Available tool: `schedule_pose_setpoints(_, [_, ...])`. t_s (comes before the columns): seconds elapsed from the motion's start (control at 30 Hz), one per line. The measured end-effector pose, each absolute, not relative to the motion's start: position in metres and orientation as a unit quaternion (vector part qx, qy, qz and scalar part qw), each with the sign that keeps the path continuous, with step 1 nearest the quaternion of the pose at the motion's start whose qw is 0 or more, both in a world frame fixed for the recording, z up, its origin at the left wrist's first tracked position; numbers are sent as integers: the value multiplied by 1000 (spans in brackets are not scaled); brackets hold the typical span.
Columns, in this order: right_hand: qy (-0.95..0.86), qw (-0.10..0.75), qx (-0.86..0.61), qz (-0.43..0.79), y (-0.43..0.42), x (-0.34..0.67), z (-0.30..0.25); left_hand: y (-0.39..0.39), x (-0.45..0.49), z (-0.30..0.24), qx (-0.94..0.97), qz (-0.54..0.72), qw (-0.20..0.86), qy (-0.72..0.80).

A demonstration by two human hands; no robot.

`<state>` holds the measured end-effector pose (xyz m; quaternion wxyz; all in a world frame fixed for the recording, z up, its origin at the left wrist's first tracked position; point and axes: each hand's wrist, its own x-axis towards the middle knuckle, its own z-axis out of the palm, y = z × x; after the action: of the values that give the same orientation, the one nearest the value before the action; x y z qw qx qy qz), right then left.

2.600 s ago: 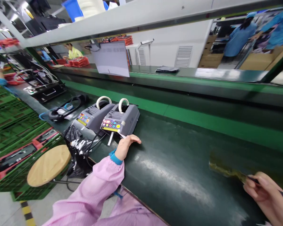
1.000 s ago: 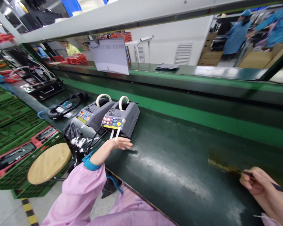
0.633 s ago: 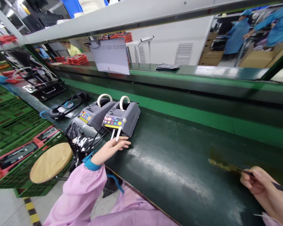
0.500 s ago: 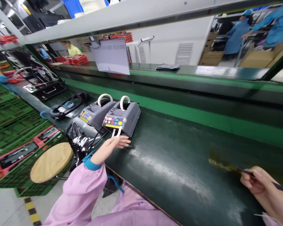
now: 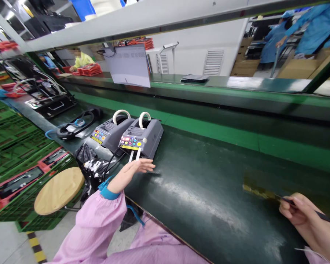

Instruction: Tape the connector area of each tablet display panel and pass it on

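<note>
My left hand [image 5: 139,168] is stretched out with fingers extended, just below the front of the nearer grey tape dispenser [image 5: 143,139]. Two white tape strips [image 5: 138,154] hang from that machine down to the hand; whether the hand touches them is unclear. A second tape dispenser [image 5: 108,132] stands close on its left. At the right, my right hand [image 5: 299,211] pinches a slim black pointed tool [image 5: 327,219]. Its fine tip points at a yellowish transparent sheet [image 5: 260,192] lying on the dark green bench [image 5: 192,165].
Left of the dispensers lies a black looped belt-like item [image 5: 79,124]. A black plastic bag [image 5: 92,161] hangs near the bench edge, beside a round wooden stool [image 5: 59,190] and green crates [image 5: 16,157]. A white panel [image 5: 130,66] hangs behind. Co-workers are in the background.
My left hand has shifted slightly to the right under the tape strips. My right hand holds the black tool in nearly the same place. The view has moved very slightly.
</note>
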<state>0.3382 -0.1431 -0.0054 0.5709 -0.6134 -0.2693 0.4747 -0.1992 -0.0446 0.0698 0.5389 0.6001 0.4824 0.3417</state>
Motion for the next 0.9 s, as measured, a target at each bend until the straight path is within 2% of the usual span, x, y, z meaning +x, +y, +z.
schedule_pose_setpoints(0.17, [-256,571,-612,483,-143,336,-3,-47,-192,74,609,362,501,498])
schedule_pose_setpoints(0.3, [-265,577,-606,479,-140,335,-2,-42,-177,93,682,352,414,490])
schedule_pose_setpoints(0.4, [-262,589,-590,486,-136,335,-1,-32,-149,111,785,318,367,386])
schedule_pose_setpoints(0.5, [-250,609,-562,500,-130,334,5,-13,-101,113,877,223,360,227])
schedule_pose_setpoints(0.63, [-227,639,-522,518,-121,331,13,20,-25,69,939,106,319,72])
schedule_pose_setpoints(0.77, [-219,648,-507,525,-118,332,14,41,20,12,966,91,231,79])
schedule_pose_setpoints(0.9, [-222,643,-521,516,-119,338,11,48,20,-9,962,100,244,72])
